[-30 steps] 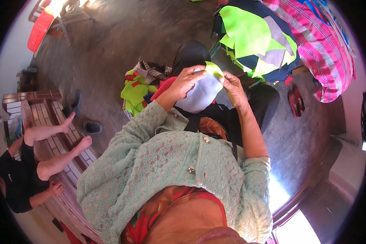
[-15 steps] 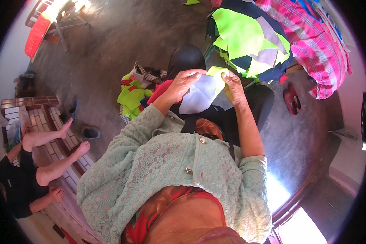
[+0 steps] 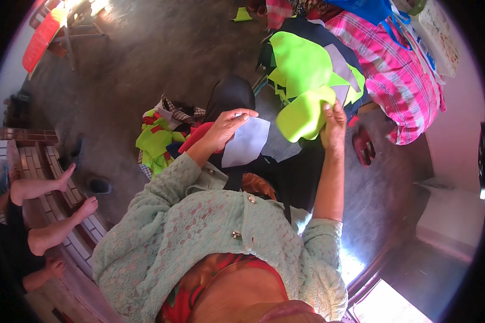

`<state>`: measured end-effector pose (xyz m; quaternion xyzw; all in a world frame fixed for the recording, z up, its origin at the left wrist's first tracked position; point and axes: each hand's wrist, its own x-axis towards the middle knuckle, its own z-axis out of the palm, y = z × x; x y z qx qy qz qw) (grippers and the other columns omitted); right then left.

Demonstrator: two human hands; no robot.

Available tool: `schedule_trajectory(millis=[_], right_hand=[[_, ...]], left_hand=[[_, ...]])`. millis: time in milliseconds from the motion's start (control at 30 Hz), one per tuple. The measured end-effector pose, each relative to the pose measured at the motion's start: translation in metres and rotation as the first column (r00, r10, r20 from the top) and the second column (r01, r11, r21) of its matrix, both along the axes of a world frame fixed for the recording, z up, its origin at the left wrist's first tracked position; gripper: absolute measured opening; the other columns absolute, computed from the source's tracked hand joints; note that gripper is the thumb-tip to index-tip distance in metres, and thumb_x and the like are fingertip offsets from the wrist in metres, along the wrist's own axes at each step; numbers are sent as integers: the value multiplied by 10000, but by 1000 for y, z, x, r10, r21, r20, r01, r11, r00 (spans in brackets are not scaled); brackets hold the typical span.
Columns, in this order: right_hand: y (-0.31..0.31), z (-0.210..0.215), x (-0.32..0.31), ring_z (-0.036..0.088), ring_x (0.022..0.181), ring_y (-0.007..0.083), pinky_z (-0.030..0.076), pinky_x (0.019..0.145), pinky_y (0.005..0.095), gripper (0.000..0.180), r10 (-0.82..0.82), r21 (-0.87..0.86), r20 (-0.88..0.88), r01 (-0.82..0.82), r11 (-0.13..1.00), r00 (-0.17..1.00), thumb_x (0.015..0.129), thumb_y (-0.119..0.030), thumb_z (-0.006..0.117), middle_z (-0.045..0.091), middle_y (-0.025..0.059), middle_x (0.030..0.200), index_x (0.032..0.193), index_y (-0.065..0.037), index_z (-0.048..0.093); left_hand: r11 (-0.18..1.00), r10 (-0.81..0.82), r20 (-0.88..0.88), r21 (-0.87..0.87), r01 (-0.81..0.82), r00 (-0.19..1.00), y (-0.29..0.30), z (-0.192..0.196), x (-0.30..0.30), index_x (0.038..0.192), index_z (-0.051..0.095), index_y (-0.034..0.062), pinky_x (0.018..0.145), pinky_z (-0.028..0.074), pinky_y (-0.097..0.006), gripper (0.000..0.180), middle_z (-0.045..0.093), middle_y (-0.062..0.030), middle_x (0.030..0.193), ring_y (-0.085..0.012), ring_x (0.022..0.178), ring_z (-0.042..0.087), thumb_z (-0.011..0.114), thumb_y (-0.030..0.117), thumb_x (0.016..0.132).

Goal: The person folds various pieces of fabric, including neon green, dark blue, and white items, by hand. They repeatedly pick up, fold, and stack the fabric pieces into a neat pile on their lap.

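My left hand [image 3: 226, 129] pinches a pale grey-lavender piece of cloth [image 3: 246, 142] by its upper edge, over my dark-trousered lap. Off to the right, my right hand [image 3: 334, 125] grips a bright yellow-green piece of cloth [image 3: 302, 117] between thumb and fingers. A gap separates the two pieces. Just beyond the yellow-green piece, and partly covered by it, lies a stack of cut cloth [image 3: 302, 62] in yellow-green, grey and dark navy. Left of my knee is a heap of mixed cloth scraps [image 3: 155, 144], yellow-green, red and checked.
A pink plaid cloth bundle [image 3: 390, 64] stands at the far right, with red shoes [image 3: 364, 148] near it. One yellow-green scrap [image 3: 242, 14] lies on the floor far ahead. At left a person's bare legs [image 3: 54, 215] extend by a brick step, near a dark shoe [image 3: 98, 186].
The yellow-green and grey pieces, together before, are now apart. My right hand has moved right with the yellow-green piece; my left still holds the grey one. The whole view has shifted slightly.
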<state>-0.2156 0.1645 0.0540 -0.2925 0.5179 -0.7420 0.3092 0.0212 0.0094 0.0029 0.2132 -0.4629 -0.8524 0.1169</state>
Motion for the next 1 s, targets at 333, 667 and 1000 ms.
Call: schedule_trajectory(millis=[333, 667, 1000], right_hand=[[-34, 26, -132, 597, 926, 201, 447, 828, 313, 322, -204, 175, -594, 373, 911, 778, 912, -185, 541, 631, 88, 1026, 1185, -17, 525], [-51, -20, -71, 230, 1343, 325, 196, 1048, 539, 612, 252, 139, -966, 720, 680, -52, 872, -497, 472, 263, 144, 1445, 1401, -235, 310], [-43, -15, -64, 307, 1282, 346, 241, 1022, 512, 666, 180, 201, -979, 576, 792, 94, 842, -503, 529, 299, 173, 1413, 1378, -152, 347]], left_hand=[[999, -24, 27, 43, 22, 999, 0, 8, 1, 1102, 572, 14, 729, 500, -278, 253, 620, -63, 940, -126, 823, 596, 508, 191, 933], [998, -5, 28, 67, 4, 1000, 0, 10, 3, 1108, 567, 15, 715, 494, -266, 261, 620, -63, 944, -120, 817, 594, 506, 199, 935], [999, 42, 7, 34, -42, 999, -4, 1, 2, 1139, 559, 12, 765, 491, -291, 297, 625, -64, 980, -136, 864, 601, 504, 217, 931]])
